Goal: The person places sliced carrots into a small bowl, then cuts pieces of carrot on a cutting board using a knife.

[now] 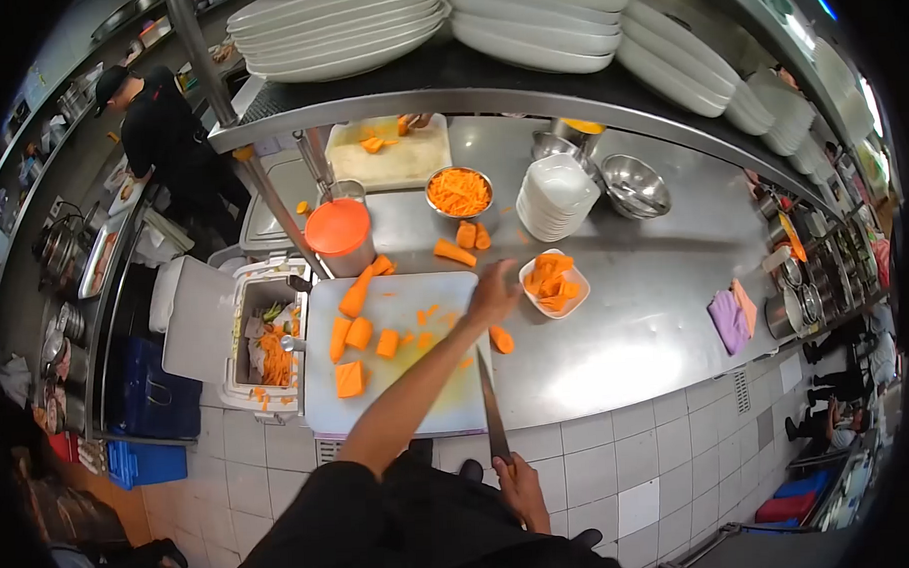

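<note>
My left hand [493,295] is over the right edge of the white cutting board [329,409], just left of a small white bowl [581,302] of carrot pieces [552,281]. Its fingers look apart, with nothing visible in them. Low in front of me, my right hand [522,492] grips the handle of a knife [492,408]. The blade points up along the board's right edge. Peeled carrot chunks [359,333] lie on the board's left side, among small scraps. One carrot piece [501,338] rests on the steel right of the board.
Beyond the board stand a metal bowl of shredded carrot [459,192], stacked white bowls [549,206] and an orange-lidded container [339,233]. An open bin of peelings [275,360] is at left. A plate shelf [528,99] overhangs the counter. A co-worker [169,129] stands far left.
</note>
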### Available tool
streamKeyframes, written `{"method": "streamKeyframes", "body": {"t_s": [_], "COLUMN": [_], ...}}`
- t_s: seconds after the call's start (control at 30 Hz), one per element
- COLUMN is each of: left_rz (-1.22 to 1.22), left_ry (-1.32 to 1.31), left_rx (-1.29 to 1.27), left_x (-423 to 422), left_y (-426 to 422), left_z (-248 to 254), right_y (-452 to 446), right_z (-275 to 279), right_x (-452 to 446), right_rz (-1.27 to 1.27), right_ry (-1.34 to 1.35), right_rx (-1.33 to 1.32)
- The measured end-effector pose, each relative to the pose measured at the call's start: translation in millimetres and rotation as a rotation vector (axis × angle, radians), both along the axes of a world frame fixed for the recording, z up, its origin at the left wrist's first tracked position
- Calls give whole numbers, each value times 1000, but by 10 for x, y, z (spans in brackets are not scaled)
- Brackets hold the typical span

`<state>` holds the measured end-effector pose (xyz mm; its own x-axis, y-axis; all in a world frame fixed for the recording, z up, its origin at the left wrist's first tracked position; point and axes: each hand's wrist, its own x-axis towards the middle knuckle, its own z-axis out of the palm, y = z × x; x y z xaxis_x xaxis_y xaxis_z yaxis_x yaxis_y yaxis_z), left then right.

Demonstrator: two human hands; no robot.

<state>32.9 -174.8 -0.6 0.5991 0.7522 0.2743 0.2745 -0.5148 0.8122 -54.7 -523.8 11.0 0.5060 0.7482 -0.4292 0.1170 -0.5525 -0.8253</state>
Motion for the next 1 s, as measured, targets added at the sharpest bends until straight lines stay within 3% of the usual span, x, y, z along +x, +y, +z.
{"method": "streamKeyframes", "body": {"t_s": [0.07,0.13,0.2,0.27,0.4,0.47,0.5,0.57,0.63,0.67,0.7,0.73,0.77,0.8,1.0], "left_rz": [-51,75,103,123,54,11,15,-116,-224,-405,-579,-959,-1460,-1396,-1227], "left_ry": [-132,30,82,203,217,197,191,-19,-266,-458,-805,-1178,-1246,-988,-1077], "left_rx": [-37,95,-44,99,-101,229,228,-82,-562,-733,-1082,-1213,-1001,-1045,-1041], "left_x": [-720,-1553,-2174,-2602,-2555,-2354,-2264,-2052,-1941,-2061,-2266,-2352,-2329,-2638,-3179], "left_y": [312,505,467,436,193,84,47,-44,-82,25,44,33,228,279,263], "left_z": [-72,-16,194,177,214,98,97,231,940,1368,1739,2223,2458,3031,3053], "right_y": [-28,-33,24,98,272,371,369,281,237,196,134,153,139,126,492], "right_z": [-60,-161,-85,-108,62,198,194,155,209,212,232,304,290,263,289], "right_x": [15,83,158,223,250,262,266,275,218,184,114,44,16,-16,-126], "right_rz": [-38,-49,-56,-136,-351,-442,-438,-517,-535,-566,-596,-631,-618,-630,-519], "right_ry": [-111,-84,-85,-42,150,167,161,171,146,135,125,126,134,179,247], "right_rx": [19,15,0,-11,77,90,91,102,75,75,67,52,27,61,39]}}
